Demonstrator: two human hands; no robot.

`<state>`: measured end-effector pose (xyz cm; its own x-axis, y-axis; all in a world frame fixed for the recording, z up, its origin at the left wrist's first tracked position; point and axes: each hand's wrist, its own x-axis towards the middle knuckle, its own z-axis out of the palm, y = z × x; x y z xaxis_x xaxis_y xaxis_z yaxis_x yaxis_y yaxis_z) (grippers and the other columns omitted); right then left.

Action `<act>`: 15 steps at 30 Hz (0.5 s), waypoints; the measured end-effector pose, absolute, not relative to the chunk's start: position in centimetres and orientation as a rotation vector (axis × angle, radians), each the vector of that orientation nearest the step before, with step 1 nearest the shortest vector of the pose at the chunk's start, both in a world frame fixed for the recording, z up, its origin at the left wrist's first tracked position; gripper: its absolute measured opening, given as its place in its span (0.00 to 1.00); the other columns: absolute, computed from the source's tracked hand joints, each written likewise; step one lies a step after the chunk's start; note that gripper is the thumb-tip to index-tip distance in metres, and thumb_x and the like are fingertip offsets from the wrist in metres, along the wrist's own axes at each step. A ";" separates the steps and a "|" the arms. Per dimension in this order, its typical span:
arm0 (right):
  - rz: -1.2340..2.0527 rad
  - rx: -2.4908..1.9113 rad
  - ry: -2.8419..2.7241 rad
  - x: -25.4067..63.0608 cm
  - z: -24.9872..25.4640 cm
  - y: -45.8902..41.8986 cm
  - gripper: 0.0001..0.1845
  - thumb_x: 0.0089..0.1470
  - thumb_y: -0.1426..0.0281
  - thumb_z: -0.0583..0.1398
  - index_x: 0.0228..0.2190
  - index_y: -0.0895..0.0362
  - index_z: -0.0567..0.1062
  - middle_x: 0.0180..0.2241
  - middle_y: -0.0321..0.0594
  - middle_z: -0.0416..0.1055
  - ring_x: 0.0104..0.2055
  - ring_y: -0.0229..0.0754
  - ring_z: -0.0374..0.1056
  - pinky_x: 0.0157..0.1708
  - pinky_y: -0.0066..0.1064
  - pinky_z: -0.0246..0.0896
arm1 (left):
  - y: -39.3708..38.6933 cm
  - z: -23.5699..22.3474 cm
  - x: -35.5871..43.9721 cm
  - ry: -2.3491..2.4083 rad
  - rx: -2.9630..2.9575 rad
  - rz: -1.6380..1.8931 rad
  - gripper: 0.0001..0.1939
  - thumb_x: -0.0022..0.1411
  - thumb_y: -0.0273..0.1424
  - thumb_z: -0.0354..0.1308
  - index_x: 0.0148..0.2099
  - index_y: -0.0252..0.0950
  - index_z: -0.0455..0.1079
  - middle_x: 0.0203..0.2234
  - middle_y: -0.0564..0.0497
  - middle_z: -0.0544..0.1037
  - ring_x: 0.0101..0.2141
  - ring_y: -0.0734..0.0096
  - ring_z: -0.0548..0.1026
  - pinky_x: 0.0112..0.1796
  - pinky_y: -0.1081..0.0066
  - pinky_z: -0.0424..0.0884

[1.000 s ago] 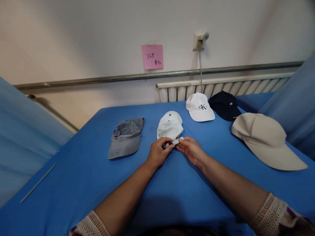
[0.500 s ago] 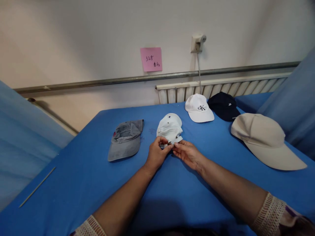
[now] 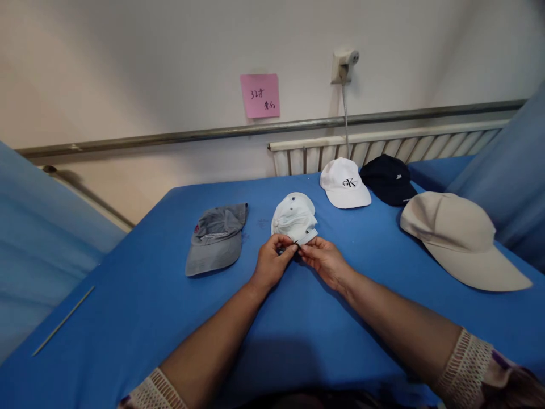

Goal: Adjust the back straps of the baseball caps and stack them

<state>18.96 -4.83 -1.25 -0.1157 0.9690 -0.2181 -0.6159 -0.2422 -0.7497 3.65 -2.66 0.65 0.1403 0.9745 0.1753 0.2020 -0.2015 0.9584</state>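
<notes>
A white cap (image 3: 293, 216) lies in the middle of the blue table (image 3: 140, 295), its back strap (image 3: 307, 237) turned toward me. My left hand (image 3: 271, 262) pinches the near edge of the cap at the strap. My right hand (image 3: 324, 259) meets it from the right, its fingers closed on the strap's free end. The fingertips of both hands touch each other at the strap.
A grey cap (image 3: 216, 238) lies left of the white one. Behind and to the right are a white logo cap (image 3: 344, 183), a dark navy cap (image 3: 388, 179) and a large beige cap (image 3: 457, 236). A thin stick (image 3: 63, 321) lies near the table's left edge. A radiator (image 3: 383, 150) stands behind.
Both hands have stayed at the cap's strap with small finger shifts. The strap's end now sticks up slightly higher between the fingers.
</notes>
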 end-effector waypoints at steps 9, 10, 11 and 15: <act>1.583 -0.955 -0.534 18.8 -1.0 -5.2 0.20 0.36 0.61 0.74 0.26 0.56 0.72 0.27 0.36 0.75 0.32 0.38 0.71 0.34 0.30 0.63 | -2.5 0.6 3.7 1.165 1.513 1.157 0.09 0.52 0.32 0.65 0.32 0.35 0.69 0.28 0.53 0.75 0.32 0.72 0.73 0.37 0.72 0.68; 1.564 -0.952 -0.510 18.8 -0.9 -5.3 0.20 0.37 0.61 0.74 0.26 0.56 0.72 0.27 0.35 0.75 0.33 0.39 0.72 0.35 0.30 0.63 | -2.5 0.5 3.6 1.167 1.506 1.153 0.09 0.52 0.33 0.65 0.32 0.35 0.69 0.28 0.53 0.75 0.32 0.72 0.73 0.37 0.72 0.68; 1.547 -0.946 -0.493 18.9 -0.8 -5.3 0.20 0.37 0.61 0.73 0.27 0.55 0.71 0.28 0.34 0.75 0.34 0.39 0.72 0.36 0.31 0.63 | -2.5 0.5 3.6 1.167 1.499 1.149 0.10 0.52 0.33 0.65 0.32 0.35 0.69 0.28 0.53 0.75 0.31 0.72 0.73 0.37 0.71 0.69; 1.513 -0.925 -0.509 18.9 -0.8 -5.2 0.18 0.38 0.62 0.73 0.27 0.54 0.72 0.30 0.33 0.75 0.36 0.38 0.72 0.39 0.31 0.63 | -2.5 0.5 3.7 1.164 1.478 1.130 0.11 0.51 0.34 0.66 0.33 0.35 0.69 0.27 0.53 0.75 0.31 0.73 0.72 0.36 0.72 0.68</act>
